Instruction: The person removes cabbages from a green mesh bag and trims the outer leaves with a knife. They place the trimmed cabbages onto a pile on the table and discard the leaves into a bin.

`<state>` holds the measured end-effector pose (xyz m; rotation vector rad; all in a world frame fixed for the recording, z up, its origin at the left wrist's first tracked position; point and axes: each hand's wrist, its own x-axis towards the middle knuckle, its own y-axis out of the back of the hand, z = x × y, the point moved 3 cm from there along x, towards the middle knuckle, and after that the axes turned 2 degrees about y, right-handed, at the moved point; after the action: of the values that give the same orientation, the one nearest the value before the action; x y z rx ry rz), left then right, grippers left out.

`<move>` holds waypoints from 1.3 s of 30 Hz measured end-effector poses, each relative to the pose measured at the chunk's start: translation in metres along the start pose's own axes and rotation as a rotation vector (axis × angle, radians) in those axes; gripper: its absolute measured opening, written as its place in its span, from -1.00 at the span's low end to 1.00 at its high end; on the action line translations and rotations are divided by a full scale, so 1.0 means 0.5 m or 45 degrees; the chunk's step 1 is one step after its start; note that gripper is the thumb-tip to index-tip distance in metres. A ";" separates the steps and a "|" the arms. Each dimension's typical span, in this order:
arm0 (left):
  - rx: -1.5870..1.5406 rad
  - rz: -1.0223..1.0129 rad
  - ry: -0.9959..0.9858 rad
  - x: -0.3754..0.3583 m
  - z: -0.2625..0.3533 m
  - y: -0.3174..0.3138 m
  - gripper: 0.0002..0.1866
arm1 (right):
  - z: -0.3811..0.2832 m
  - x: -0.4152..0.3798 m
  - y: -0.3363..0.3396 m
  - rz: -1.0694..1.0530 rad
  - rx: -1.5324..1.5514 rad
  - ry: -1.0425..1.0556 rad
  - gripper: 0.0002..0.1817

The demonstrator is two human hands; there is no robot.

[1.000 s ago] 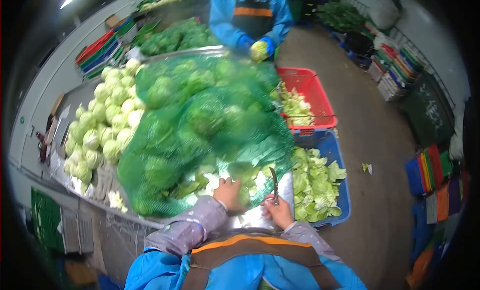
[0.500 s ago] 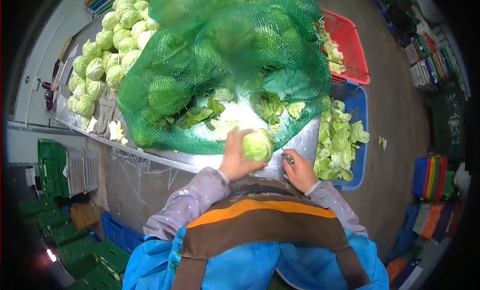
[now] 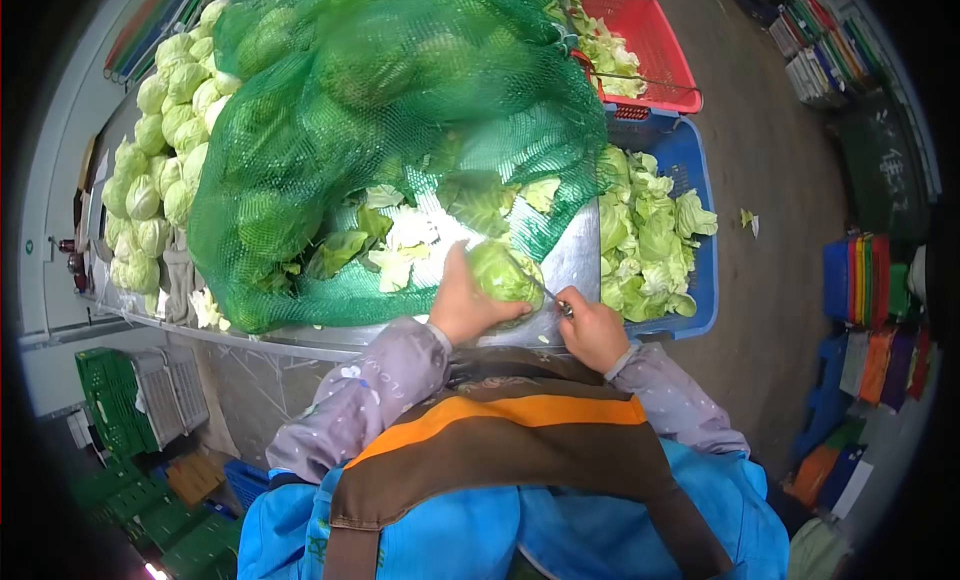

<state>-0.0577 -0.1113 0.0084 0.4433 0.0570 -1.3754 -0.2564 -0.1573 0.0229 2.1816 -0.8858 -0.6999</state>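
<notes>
At the front edge of the metal table (image 3: 572, 265), my left hand (image 3: 468, 302) is wrapped round the left side of a green cabbage (image 3: 505, 280). My right hand (image 3: 592, 332) is closed on the handle of a small knife (image 3: 564, 307), its thin blade at the cabbage's right side. Behind the cabbage spreads a large green mesh sack (image 3: 265, 170) with several cabbages inside. Loose leaves (image 3: 410, 242) lie at the sack's opening.
A pile of pale cabbages (image 3: 150, 195) stands at the left, beside a grey cloth (image 3: 180, 288). At the right are a blue crate (image 3: 705, 280) of leaves and a red crate (image 3: 672, 50) behind it. Green crates (image 3: 110, 400) stand at the lower left.
The knife blade has come against the cabbage, which my left hand still holds. The whole view has shifted, so the sack and crates appear further left and the crates higher.
</notes>
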 end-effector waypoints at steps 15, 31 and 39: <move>-0.199 -0.121 0.076 0.002 -0.031 -0.011 -0.01 | -0.017 0.032 0.005 -0.250 -0.074 -0.073 -0.81; -0.065 0.057 0.003 -0.054 -0.031 0.043 0.12 | -0.035 0.059 -0.042 0.034 0.836 -0.069 -0.29; 0.138 -0.273 0.086 0.027 -0.031 0.045 0.13 | -0.045 0.089 0.018 -0.006 0.387 0.404 -0.24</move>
<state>-0.0301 -0.1158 -0.0037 0.5871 0.0875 -1.5788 -0.2168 -0.1868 0.0340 2.4723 -0.8616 -0.2172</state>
